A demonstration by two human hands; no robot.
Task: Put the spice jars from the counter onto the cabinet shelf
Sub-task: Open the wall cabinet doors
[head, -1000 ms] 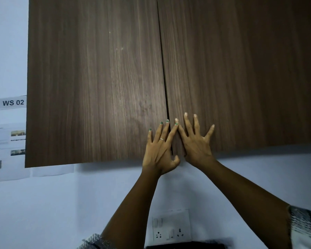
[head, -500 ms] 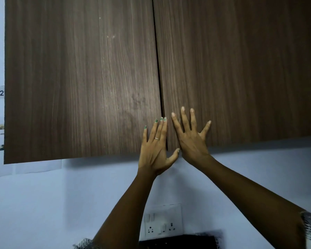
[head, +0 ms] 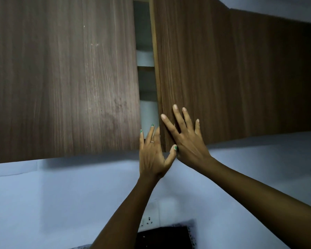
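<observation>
No spice jar is in view. Two dark wooden cabinet doors fill the upper frame. The left door (head: 61, 78) is shut. The right door (head: 223, 78) stands a little ajar, and the gap shows a shelf edge (head: 145, 68) in a pale interior. My right hand (head: 185, 141) lies flat with spread fingers on the right door's lower left corner. My left hand (head: 153, 155) reaches up into the gap with straight fingers. Its index finger is hidden behind the right door's edge and its thumb touches that door's bottom corner.
A white wall runs below the cabinet, with a switch and socket plate (head: 149, 220) between my forearms. A dark speckled surface (head: 162, 238) shows at the bottom edge.
The right door has swung out from shut, opening a gap between the doors. My left hand has slid from the left door's face into that gap. The view has moved closer.
</observation>
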